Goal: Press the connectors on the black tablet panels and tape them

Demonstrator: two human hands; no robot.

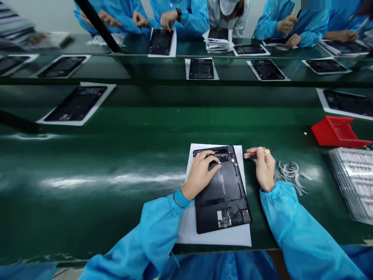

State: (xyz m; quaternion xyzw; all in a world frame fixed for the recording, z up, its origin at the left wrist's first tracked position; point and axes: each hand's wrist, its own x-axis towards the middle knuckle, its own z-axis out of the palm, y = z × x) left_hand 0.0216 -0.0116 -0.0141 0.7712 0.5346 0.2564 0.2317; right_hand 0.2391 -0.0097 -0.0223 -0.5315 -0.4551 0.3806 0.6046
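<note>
A black tablet housing (224,190) with exposed inner parts lies slightly turned on a white sheet (215,238) at the front edge of the green table. My left hand (202,171) rests over its upper left part, fingers apart and curved, thumb and index near a small component at the top. To the right of the housing, my right hand (264,165) is raised off the sheet with its fingers closed on a thin dark tool (271,150), probably tweezers. A pale wrap covers one finger. Curled white strips (291,173) lie right of that hand.
A red bin (335,131) and stacked clear trays (355,181) stand at the right. More housings on sheets lie beyond, one at the left (77,104). A dark post (99,25) rises at the back; people in blue work across the line.
</note>
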